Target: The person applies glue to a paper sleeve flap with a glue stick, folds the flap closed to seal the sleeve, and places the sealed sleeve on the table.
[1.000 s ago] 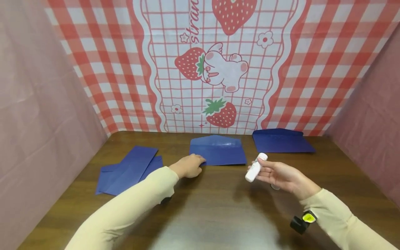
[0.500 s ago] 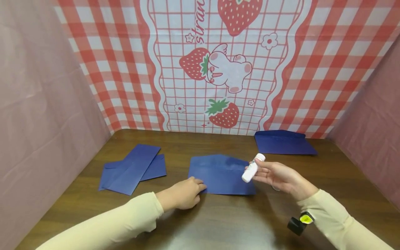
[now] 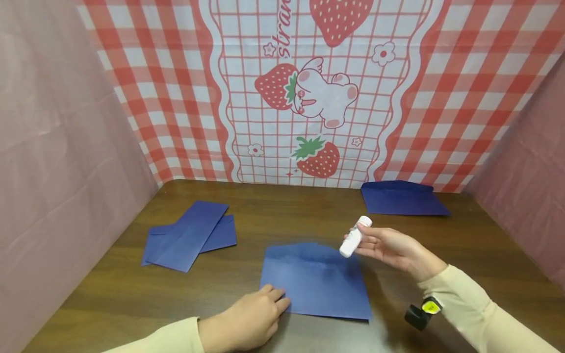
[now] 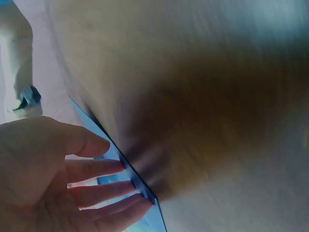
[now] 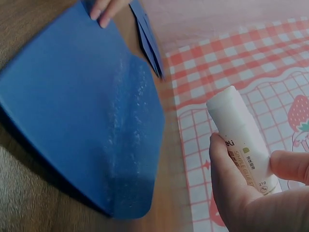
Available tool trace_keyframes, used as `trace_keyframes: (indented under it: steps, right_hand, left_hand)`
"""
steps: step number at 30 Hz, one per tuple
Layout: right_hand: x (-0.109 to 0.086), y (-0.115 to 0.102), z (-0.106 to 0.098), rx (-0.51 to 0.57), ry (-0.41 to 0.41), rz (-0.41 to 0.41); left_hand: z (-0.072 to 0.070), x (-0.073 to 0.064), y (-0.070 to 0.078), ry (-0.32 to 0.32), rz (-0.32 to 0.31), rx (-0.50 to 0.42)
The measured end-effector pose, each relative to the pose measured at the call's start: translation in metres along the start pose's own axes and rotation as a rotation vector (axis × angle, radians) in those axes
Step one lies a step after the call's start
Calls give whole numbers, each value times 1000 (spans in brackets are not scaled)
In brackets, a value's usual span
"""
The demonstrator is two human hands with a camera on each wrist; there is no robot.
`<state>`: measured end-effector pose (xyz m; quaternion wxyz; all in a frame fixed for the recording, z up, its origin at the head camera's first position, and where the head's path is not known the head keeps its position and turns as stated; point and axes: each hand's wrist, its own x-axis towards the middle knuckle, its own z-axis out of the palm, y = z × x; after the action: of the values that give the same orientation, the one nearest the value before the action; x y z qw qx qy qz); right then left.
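Note:
A blue envelope (image 3: 320, 289) with its flap unfolded lies before me at the front of the table. Whitish smears run along the flap (image 5: 137, 106) and its fold in the right wrist view. The fingertips of my left hand (image 3: 251, 318) press on the envelope's near left corner; in the left wrist view the fingers (image 4: 99, 193) are extended, the thumb apart from them. My right hand (image 3: 399, 250) holds a white glue stick (image 3: 353, 240) tilted above the envelope's right side. Printed lettering shows on its barrel in the right wrist view, and the cap end points up.
Several blue envelopes (image 3: 187, 240) lie overlapping on the left of the wooden table (image 3: 282, 211). Another envelope (image 3: 406, 202), flap up, lies at the back right against the strawberry-print cloth (image 3: 326, 113). Pink cloth (image 3: 66, 147) hangs on both sides.
My left hand has drawn the envelope from the back middle of the table toward me. My right hand, still holding the glue stick, has stayed nearly in place.

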<state>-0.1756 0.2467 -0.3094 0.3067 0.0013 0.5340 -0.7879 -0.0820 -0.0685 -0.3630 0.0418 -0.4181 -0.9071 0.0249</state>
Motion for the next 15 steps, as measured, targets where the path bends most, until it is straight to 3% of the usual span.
trace_keyframes:
  steps: [3, 7, 11, 15]
  right_hand:
    - [2, 1, 5, -25, 2, -2]
    - [8, 4, 15, -127, 17, -28]
    - [15, 7, 30, -265, 44, -62]
    - [20, 12, 46, -365, 50, -120]
  left_hand:
    - [-3, -2, 3, 8, -1, -52]
    - [-11, 4, -11, 31, -46, -190]
    - [-15, 18, -39, 84, -193, -358]
    - [-7, 36, -73, 93, -378, -520]
